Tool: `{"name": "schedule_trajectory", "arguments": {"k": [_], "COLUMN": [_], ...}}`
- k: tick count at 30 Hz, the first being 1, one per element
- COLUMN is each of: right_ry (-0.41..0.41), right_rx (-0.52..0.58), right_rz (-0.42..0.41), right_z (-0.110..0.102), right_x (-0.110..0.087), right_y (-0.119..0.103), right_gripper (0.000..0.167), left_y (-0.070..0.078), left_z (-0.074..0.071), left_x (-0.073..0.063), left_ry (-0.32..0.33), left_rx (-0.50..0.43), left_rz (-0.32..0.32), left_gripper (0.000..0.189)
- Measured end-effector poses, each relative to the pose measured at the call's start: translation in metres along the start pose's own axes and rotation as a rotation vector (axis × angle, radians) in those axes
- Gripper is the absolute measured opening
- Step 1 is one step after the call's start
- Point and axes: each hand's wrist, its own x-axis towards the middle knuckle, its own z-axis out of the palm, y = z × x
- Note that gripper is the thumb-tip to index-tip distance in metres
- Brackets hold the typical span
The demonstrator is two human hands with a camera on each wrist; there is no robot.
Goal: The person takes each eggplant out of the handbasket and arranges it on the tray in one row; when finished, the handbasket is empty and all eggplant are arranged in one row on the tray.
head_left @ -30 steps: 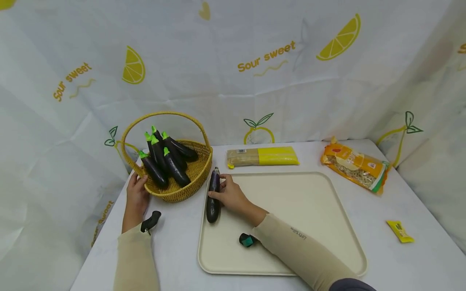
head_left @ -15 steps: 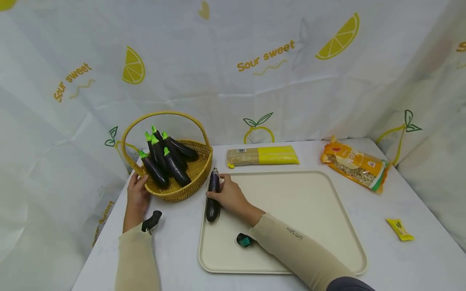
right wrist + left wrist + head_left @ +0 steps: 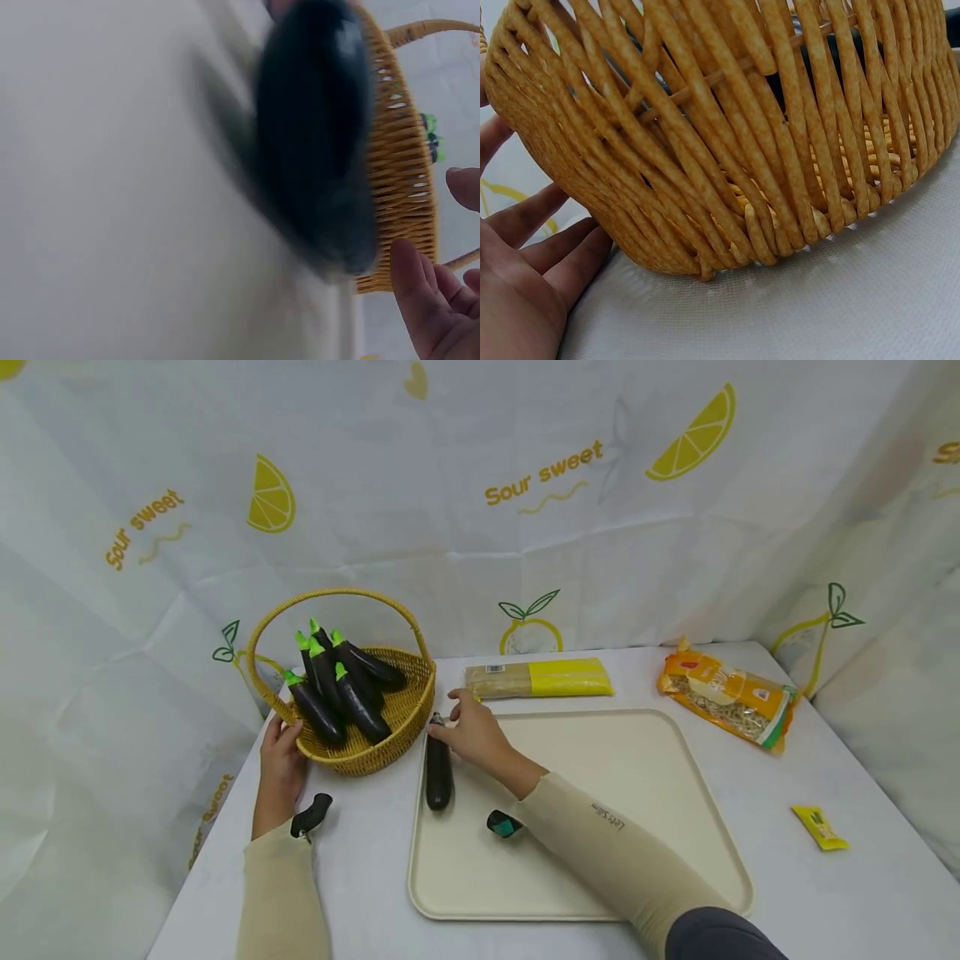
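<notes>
Beside the tray's left rim lies a dark purple eggplant, stem end away from me; it is blurred in the right wrist view. My right hand is over its stem end, with thumb and fingers spread apart; whether the thumb touches it is unclear. In the right wrist view the right hand's fingers are off the eggplant. My left hand rests on the near left side of a wicker basket. Its fingers look straight against the wicker wall. Several green-stemmed eggplants fill the basket.
The beige tray lies right of the basket. Behind it is a yellow-and-clear pack of noodles. An orange bag lies at the back right, with a small yellow packet nearer. A printed white curtain stands behind the table.
My right hand has let go of the eggplant, spread its fingers and shifted toward the stem end. The eggplant stays by the tray's left rim. The left hand keeps its place on the basket.
</notes>
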Motion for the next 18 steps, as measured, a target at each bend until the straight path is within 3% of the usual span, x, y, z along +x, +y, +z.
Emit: {"name": "schedule_trajectory", "arguments": {"k": [5, 12, 18], "right_ry": [-0.039, -0.108, -0.139], "right_rx": [-0.045, -0.138, -0.258], "right_rz": [-0.127, -0.257, -0.248], "right_z": [-0.001, 0.029, 0.060], "right_x": [0.022, 0.052, 0.073], "right_y": [-0.030, -0.066, -0.079], "right_gripper": [0.063, 0.059, 0.063], "left_y": [0.000, 0.002, -0.002], "left_z": [-0.001, -0.003, -0.003], "left_x": [0.000, 0.002, 0.006], "left_ry": [0.006, 0.019, 0.005], "left_rx": [0.012, 0.024, 0.014], "left_rz": [0.004, -0.001, -0.008], "left_gripper": [0.059, 0.058, 0.060]}}
